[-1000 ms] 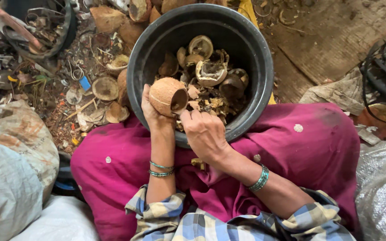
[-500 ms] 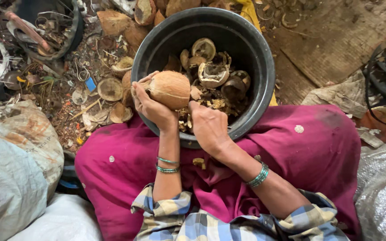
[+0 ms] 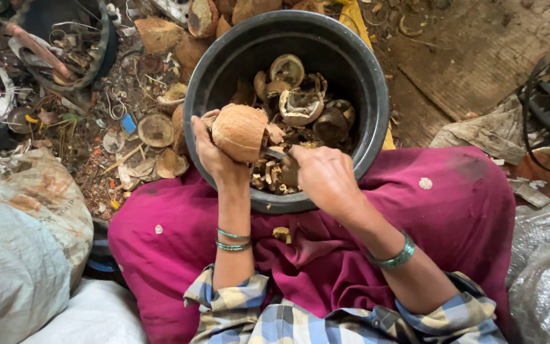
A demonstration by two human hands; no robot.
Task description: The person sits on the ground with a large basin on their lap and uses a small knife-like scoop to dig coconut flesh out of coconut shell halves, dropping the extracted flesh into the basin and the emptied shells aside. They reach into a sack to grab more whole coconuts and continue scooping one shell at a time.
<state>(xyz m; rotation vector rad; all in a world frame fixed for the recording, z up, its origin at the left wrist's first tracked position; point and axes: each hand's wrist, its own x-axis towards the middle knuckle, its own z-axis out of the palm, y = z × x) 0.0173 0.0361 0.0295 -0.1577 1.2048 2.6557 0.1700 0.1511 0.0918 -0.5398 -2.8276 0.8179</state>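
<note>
Since half a second ago the coconut half (image 3: 239, 132) has tipped over the near-left rim of the black tub (image 3: 377, 95), and the right hand (image 3: 326, 178) has come up beside it with a blade.

Left hand (image 3: 214, 156): fingers wrapped round the brown shell from below and behind, clenched on it, holding it at the tub's rim above the lap.

Right hand: fingers closed around the handle of a small knife (image 3: 275, 153); the handle is hidden in the fist, and only a short grey tip shows, touching the shell's lower right edge.

Progress, as a judgement: the tub already holds many emptied shell halves (image 3: 297, 102) and chips, so a good share looks worked. More husked coconuts (image 3: 160, 35) lie on the floor past the tub's far-left side, with flat shell pieces (image 3: 155, 129) beside it; these look unfinished. The piece in hand seems mid-prying.

Magenta cloth (image 3: 453, 210) covers the lap; a grey sack (image 3: 20, 255) sits at left.
</note>
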